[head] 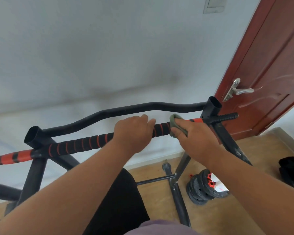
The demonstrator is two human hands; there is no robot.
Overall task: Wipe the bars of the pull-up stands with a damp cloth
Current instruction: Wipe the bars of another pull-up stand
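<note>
A black pull-up stand fills the view. Its front bar wears black foam with red rings and runs from lower left to upper right. Behind it curves a bare black bar. My left hand grips the foam bar near its middle, fingers curled over the top. Just to its right, my right hand holds a grey-green cloth wrapped round the same bar, close to the red band by the right upright.
A red-brown door with a metal lever handle stands at the right. On the wooden floor lie stacked black weight plates and a black bag. The stand's legs reach down to the floor. A white wall is behind.
</note>
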